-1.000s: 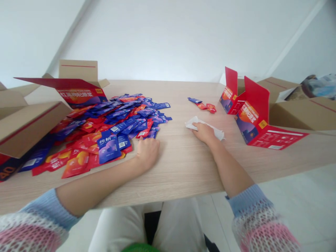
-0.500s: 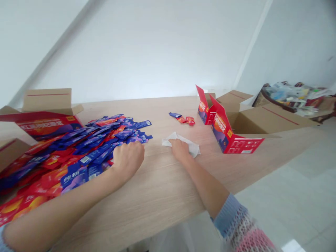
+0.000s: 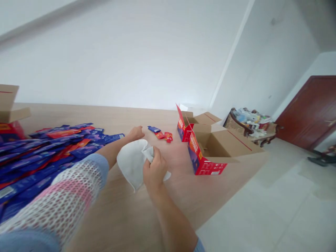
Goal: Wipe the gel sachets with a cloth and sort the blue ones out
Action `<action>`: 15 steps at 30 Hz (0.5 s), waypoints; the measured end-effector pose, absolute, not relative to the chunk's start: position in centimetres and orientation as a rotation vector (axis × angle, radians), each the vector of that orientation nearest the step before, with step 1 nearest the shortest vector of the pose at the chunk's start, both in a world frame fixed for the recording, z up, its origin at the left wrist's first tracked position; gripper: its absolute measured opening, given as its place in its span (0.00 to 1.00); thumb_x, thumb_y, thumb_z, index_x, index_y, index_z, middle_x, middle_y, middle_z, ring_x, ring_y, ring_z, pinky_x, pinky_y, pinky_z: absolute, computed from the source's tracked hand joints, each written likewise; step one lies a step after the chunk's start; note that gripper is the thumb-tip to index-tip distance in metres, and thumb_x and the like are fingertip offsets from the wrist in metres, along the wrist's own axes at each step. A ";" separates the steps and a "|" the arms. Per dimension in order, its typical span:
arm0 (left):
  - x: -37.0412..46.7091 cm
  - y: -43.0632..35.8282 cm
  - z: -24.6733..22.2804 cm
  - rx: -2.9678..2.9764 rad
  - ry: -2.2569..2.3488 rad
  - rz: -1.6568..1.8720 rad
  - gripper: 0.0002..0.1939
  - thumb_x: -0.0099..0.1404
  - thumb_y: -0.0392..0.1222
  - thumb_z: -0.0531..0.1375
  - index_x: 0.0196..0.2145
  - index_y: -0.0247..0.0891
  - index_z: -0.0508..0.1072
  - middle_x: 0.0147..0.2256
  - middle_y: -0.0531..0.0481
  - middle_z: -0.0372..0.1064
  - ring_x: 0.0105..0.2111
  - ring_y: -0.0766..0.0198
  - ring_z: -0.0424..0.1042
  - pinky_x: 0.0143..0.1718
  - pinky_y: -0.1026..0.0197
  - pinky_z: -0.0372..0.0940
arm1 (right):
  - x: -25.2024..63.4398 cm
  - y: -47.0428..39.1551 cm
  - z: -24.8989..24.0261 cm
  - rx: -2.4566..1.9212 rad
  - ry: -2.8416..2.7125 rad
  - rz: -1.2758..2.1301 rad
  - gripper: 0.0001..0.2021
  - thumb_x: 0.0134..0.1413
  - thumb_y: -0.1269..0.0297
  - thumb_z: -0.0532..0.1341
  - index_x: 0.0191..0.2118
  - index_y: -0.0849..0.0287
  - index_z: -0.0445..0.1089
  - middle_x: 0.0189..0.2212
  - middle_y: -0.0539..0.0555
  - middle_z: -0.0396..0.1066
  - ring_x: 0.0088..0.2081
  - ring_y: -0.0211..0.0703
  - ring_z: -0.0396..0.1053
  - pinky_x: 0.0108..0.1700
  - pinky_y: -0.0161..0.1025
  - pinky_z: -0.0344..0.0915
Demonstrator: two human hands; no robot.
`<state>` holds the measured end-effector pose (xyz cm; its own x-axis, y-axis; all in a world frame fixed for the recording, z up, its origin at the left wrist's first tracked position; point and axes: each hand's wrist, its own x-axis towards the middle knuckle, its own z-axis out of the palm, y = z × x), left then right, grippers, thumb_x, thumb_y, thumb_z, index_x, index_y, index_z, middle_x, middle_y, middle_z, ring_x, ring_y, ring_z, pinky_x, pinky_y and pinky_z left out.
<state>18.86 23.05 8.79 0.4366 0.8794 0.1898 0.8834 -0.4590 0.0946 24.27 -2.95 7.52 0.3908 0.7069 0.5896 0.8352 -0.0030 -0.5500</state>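
Note:
My right hand [image 3: 155,169] is closed on a white cloth [image 3: 132,161], pinching its bunched edge. Most of the cloth hangs to the left of the fingers, lifted off the table. Beyond it my left hand [image 3: 137,133] is stretched forward, low over the table, just left of a few small packets, a blue one [image 3: 154,129] and red ones [image 3: 168,137]. Its fingers are small and blurred, so whether they are closed cannot be made out. A large heap of blue and red sachets [image 3: 52,150] lies to the left, partly behind my left sleeve.
An open red carton [image 3: 210,168] stands on the right of the wooden table [image 3: 126,224], with a smaller red box [image 3: 181,127] behind it. Another open carton [image 3: 7,131] is at the far left. A cluttered chair [image 3: 237,122] and a door [image 3: 307,108] are farther right.
The view has turned right. My right hand has raised the cloth from the table and drawn it nearer. My left hand has moved from the sachet heap forward, towards the few small packets.

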 end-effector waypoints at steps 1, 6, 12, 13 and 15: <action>19.8 23.8 8.5 -2.659 -1.580 -0.339 0.35 0.58 0.36 0.54 0.63 0.25 0.56 0.59 0.32 0.61 0.57 0.52 0.63 0.56 0.58 0.57 | 24.5 -2.8 7.3 -1.735 -1.347 -0.181 0.20 0.53 0.71 0.54 0.53 0.61 0.66 0.45 0.60 0.73 0.43 0.50 0.72 0.44 0.42 0.64; 23.7 27.0 6.0 -2.746 -1.249 -0.269 0.45 0.54 0.32 0.58 0.67 0.42 0.48 0.67 0.40 0.43 0.66 0.44 0.42 0.61 0.42 0.44 | 22.5 -2.7 5.7 -1.561 -1.592 -0.119 0.13 0.52 0.62 0.58 0.44 0.56 0.70 0.35 0.57 0.75 0.36 0.51 0.73 0.41 0.44 0.65; 26.8 29.3 4.2 -2.801 -0.906 -0.102 0.33 0.58 0.36 0.57 0.61 0.51 0.61 0.59 0.42 0.62 0.59 0.49 0.55 0.59 0.42 0.41 | 20.2 -2.9 4.4 -1.654 -1.747 -0.014 0.14 0.57 0.57 0.56 0.47 0.55 0.67 0.34 0.56 0.74 0.33 0.49 0.72 0.36 0.43 0.66; 27.1 29.4 4.1 -2.773 -0.909 -0.124 0.29 0.58 0.36 0.57 0.58 0.48 0.65 0.55 0.41 0.66 0.56 0.49 0.58 0.58 0.43 0.41 | 20.2 -2.9 4.2 -1.654 -1.763 -0.020 0.14 0.57 0.58 0.56 0.47 0.56 0.66 0.35 0.56 0.74 0.34 0.49 0.73 0.37 0.43 0.65; 27.3 29.2 3.8 -2.725 -0.937 -0.166 0.21 0.58 0.36 0.57 0.50 0.42 0.73 0.48 0.39 0.71 0.52 0.50 0.62 0.58 0.44 0.41 | 20.2 -2.7 3.8 -1.628 -1.788 -0.027 0.14 0.56 0.59 0.56 0.47 0.55 0.66 0.36 0.55 0.74 0.34 0.49 0.72 0.37 0.42 0.65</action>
